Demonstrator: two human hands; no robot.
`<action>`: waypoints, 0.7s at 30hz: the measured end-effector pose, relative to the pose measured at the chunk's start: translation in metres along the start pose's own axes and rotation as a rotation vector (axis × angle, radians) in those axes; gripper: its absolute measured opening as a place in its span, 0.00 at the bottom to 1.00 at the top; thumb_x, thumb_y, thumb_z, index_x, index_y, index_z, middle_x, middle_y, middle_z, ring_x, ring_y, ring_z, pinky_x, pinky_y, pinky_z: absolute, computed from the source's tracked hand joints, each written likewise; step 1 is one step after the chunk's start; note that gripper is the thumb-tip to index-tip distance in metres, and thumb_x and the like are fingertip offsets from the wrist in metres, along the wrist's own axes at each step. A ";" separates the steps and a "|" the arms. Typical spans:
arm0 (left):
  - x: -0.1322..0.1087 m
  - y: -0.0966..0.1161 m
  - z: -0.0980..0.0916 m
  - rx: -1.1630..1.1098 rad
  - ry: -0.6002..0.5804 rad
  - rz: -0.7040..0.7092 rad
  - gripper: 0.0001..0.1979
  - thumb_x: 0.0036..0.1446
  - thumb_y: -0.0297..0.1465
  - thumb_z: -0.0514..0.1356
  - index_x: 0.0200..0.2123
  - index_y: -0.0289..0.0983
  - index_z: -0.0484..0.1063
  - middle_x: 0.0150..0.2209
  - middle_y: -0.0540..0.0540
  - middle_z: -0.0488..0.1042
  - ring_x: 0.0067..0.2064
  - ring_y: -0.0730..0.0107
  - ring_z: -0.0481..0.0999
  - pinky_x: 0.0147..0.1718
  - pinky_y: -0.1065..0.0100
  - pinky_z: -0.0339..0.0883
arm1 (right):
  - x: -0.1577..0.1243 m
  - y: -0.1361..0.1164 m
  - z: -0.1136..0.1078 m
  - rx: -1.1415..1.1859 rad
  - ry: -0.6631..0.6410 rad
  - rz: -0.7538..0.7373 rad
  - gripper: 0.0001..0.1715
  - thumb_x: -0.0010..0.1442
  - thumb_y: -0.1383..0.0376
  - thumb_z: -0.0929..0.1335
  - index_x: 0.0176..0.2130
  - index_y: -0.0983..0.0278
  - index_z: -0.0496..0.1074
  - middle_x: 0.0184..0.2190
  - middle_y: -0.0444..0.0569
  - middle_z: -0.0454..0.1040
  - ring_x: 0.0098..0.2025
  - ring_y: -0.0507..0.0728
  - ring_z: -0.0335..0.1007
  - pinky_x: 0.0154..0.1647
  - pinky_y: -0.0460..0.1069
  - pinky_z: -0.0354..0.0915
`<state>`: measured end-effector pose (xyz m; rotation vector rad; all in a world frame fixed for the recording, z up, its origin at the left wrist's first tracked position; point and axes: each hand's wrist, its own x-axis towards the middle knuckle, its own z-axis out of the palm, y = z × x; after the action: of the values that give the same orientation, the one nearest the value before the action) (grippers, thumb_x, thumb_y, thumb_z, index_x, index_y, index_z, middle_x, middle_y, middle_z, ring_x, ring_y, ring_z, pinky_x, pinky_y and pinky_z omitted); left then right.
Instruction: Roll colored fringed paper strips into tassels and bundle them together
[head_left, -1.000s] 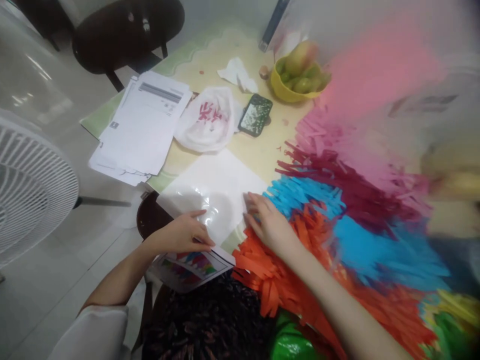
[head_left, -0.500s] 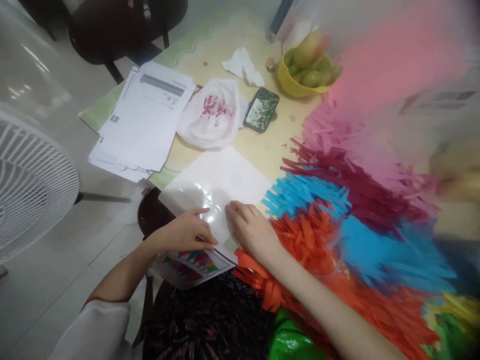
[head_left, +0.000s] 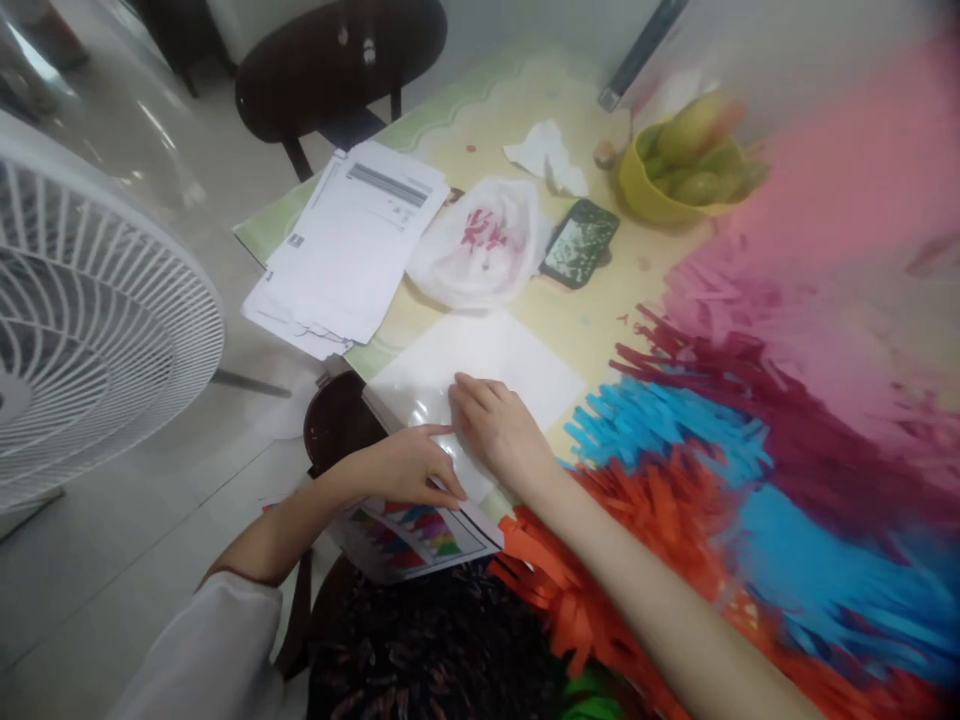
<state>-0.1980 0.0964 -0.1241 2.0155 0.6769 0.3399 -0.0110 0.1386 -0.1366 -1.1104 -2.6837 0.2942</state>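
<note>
A glossy white sheet in clear plastic [head_left: 487, 365] lies at the table's near edge. My left hand [head_left: 409, 465] grips its near corner, thumb on top and fingers curled under. My right hand [head_left: 499, 430] rests on the sheet just beside the left, fingers bent and pressing down on the plastic. Under the sheet's near corner a printed card with coloured shapes [head_left: 420, 530] sticks out over the table edge. Fringed paper in orange [head_left: 592, 560], blue [head_left: 645, 420], maroon and pink spreads to the right of my right arm.
A stack of printed papers [head_left: 352, 245], a white plastic bag [head_left: 480, 255], a phone [head_left: 579, 243], a crumpled tissue [head_left: 547, 155] and a yellow bowl of fruit [head_left: 686, 165] lie farther back. A white fan [head_left: 90, 320] stands left, with dark chairs [head_left: 337, 60] behind and below.
My right hand slid left from the blue and orange fringe onto the white sheet, ending beside my left hand. The camera view shifted right and down; the left hand kept its hold.
</note>
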 end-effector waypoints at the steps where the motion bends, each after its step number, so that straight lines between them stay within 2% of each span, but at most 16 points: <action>1: 0.000 0.000 0.000 -0.001 0.001 0.000 0.06 0.60 0.35 0.63 0.35 0.41 0.81 0.35 0.52 0.83 0.37 0.73 0.81 0.69 0.60 0.43 | 0.002 0.000 0.000 0.007 -0.002 0.018 0.19 0.66 0.70 0.63 0.54 0.70 0.71 0.58 0.62 0.70 0.52 0.68 0.65 0.45 0.60 0.69; 3: -0.001 0.001 0.000 -0.003 0.001 0.001 0.07 0.59 0.34 0.64 0.36 0.40 0.81 0.35 0.51 0.83 0.38 0.73 0.81 0.69 0.61 0.43 | 0.005 0.000 0.001 0.036 0.007 0.040 0.17 0.65 0.70 0.63 0.52 0.68 0.72 0.56 0.60 0.72 0.51 0.67 0.66 0.45 0.60 0.70; 7: -0.001 0.001 0.001 0.010 0.009 0.004 0.06 0.59 0.34 0.64 0.35 0.39 0.81 0.34 0.51 0.83 0.36 0.73 0.81 0.69 0.61 0.43 | 0.014 0.002 0.002 0.135 0.049 0.050 0.12 0.64 0.73 0.62 0.43 0.68 0.74 0.46 0.60 0.75 0.47 0.64 0.69 0.48 0.57 0.70; 11: 0.000 0.000 0.002 0.027 0.008 0.001 0.05 0.59 0.33 0.65 0.34 0.41 0.81 0.35 0.52 0.84 0.38 0.73 0.81 0.68 0.62 0.45 | 0.023 0.000 0.003 0.199 0.066 0.027 0.18 0.61 0.77 0.59 0.47 0.67 0.69 0.48 0.59 0.71 0.49 0.62 0.68 0.48 0.55 0.70; 14: 0.000 -0.001 0.003 0.034 0.002 0.004 0.05 0.58 0.33 0.65 0.33 0.41 0.81 0.36 0.52 0.84 0.39 0.73 0.81 0.68 0.62 0.46 | 0.024 -0.004 0.003 0.185 0.042 0.013 0.18 0.61 0.78 0.58 0.46 0.65 0.68 0.46 0.58 0.70 0.47 0.61 0.68 0.46 0.53 0.70; 18: -0.001 -0.003 0.004 0.027 0.018 0.008 0.05 0.58 0.33 0.64 0.34 0.41 0.82 0.35 0.51 0.83 0.38 0.73 0.81 0.67 0.62 0.47 | 0.020 -0.008 0.004 0.171 0.012 0.002 0.17 0.63 0.76 0.57 0.47 0.66 0.67 0.46 0.59 0.70 0.45 0.60 0.69 0.45 0.53 0.70; 21: -0.002 -0.003 0.005 0.028 0.031 0.014 0.05 0.58 0.34 0.65 0.34 0.41 0.82 0.34 0.52 0.83 0.37 0.73 0.81 0.68 0.62 0.47 | 0.014 0.001 0.004 0.177 0.033 0.029 0.15 0.65 0.71 0.59 0.50 0.66 0.68 0.47 0.60 0.71 0.47 0.62 0.69 0.47 0.56 0.70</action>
<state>-0.1978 0.0929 -0.1296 2.0463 0.6913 0.3724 -0.0214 0.1490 -0.1388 -1.0920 -2.5562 0.5033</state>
